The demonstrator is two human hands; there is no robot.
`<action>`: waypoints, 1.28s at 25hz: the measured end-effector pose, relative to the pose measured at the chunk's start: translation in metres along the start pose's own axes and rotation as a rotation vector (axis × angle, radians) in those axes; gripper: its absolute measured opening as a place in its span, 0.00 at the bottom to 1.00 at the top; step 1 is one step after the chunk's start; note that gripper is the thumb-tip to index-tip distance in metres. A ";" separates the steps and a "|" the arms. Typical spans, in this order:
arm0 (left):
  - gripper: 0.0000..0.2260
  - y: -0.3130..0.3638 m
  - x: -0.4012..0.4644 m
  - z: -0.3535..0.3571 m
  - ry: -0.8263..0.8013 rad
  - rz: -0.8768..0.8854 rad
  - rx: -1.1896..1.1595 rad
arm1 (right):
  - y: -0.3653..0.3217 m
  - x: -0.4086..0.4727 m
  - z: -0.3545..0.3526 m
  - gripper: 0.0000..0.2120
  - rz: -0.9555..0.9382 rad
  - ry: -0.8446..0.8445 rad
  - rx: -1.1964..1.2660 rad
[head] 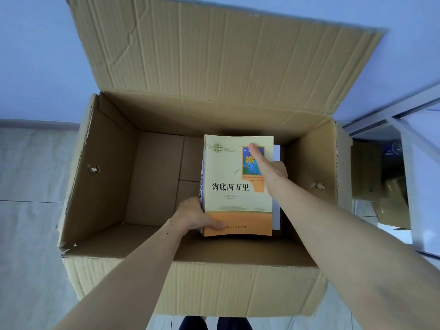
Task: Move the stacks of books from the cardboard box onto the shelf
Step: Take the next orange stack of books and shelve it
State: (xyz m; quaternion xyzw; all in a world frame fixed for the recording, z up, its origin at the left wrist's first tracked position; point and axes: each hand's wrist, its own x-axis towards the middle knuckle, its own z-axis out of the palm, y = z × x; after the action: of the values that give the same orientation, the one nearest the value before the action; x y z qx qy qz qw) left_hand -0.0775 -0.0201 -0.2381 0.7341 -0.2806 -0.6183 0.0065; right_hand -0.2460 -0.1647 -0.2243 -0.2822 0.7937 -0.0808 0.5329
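A stack of books [228,186] sits inside the open cardboard box [190,287], toward its right half. The top book has a pale yellow and orange cover with dark Chinese characters. My left hand [195,216] grips the stack's lower left corner, thumb over the orange band. My right hand [269,166] holds the stack's right side, thumb pressed on the cover's picture and fingers hidden under the edge. The white shelf [419,191] stands at the right edge of the view.
The left half of the box floor [154,179] is bare cardboard. The box's rear flap [214,58] stands up against a blue wall. Brown cardboard packages [383,186] lie low in the shelf area at right. Pale floor tiles surround the box.
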 end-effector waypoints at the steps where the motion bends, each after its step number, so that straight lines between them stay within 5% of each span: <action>1: 0.33 0.000 -0.003 -0.003 0.011 0.009 0.023 | -0.001 -0.003 0.000 0.37 -0.003 -0.006 0.016; 5: 0.32 0.007 -0.024 -0.018 -0.035 0.041 -0.002 | -0.016 -0.028 -0.007 0.29 -0.033 -0.007 0.071; 11: 0.31 0.025 -0.101 -0.067 -0.057 0.059 -0.055 | -0.067 -0.106 -0.016 0.31 -0.105 -0.043 0.064; 18: 0.29 0.010 -0.262 -0.153 0.119 0.145 -0.141 | -0.153 -0.275 0.002 0.27 -0.324 -0.193 0.014; 25: 0.20 -0.075 -0.444 -0.230 0.413 0.121 -0.291 | -0.195 -0.475 0.078 0.28 -0.493 -0.456 -0.078; 32: 0.22 -0.231 -0.603 -0.282 0.639 0.052 -0.449 | -0.168 -0.684 0.207 0.29 -0.684 -0.672 -0.232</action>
State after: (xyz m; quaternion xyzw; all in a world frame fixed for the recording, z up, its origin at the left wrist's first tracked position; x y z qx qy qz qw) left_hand 0.2254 0.3322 0.2908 0.8625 -0.1408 -0.4042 0.2699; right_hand 0.1854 0.0974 0.3083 -0.5946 0.4437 -0.0667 0.6672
